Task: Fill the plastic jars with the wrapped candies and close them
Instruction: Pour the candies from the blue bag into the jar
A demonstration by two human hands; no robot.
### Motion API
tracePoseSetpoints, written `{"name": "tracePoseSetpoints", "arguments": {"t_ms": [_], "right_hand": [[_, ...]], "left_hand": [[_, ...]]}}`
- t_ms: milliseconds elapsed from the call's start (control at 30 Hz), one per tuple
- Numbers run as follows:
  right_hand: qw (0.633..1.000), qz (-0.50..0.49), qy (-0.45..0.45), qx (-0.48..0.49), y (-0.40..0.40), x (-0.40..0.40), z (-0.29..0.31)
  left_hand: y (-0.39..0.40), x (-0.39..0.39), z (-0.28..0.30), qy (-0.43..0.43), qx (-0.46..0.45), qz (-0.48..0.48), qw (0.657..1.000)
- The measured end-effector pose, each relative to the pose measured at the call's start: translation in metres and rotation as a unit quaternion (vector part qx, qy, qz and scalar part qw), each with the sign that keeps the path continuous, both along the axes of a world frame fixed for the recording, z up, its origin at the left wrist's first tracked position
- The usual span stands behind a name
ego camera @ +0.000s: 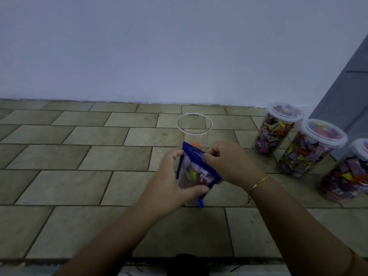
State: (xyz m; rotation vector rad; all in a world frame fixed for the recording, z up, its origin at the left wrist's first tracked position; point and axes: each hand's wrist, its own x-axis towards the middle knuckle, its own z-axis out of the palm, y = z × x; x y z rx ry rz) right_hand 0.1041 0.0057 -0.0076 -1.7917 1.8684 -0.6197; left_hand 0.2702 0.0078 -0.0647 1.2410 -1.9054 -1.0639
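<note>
Hands [199, 168] hiding open jar's [194, 124] base

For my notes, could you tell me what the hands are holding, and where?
Both hold the candy bag: left hand at its lower side, right hand pinching its top edge.

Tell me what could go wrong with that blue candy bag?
Both hands, left hand and right hand, pull at the blue candy bag in front of the open empty jar. If it rips suddenly, candies could scatter over the tiles. A jerk might also knock over the light, empty jar.
</note>
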Motion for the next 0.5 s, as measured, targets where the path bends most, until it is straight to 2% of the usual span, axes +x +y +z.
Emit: {"name": "tracePoseSetpoints", "arguments": {"t_ms": [33,100,300,500], "right_hand": [[1.000,0.008,-0.011,0.000,0.001,0.002,0.000],[0.999,0.015,-0.050,0.010,0.001,0.007,-0.002],[1.000,0.027,0.000,-0.009,0.004,0.010,-0.006],[0.996,0.084,0.002,0.023,0.008,0.011,-0.004]], "left_hand": [[0.002,-0.005,-0.007,0.005,0.033,-0.004,0.999],[0.005,-0.014,-0.019,0.010,0.040,0.000,0.999],[-0.001,-0.020,-0.032,-0.019,-0.070,0.059,0.996],[-0.003,-0.016,-0.041,-0.029,-0.118,0.087,0.989]]}}
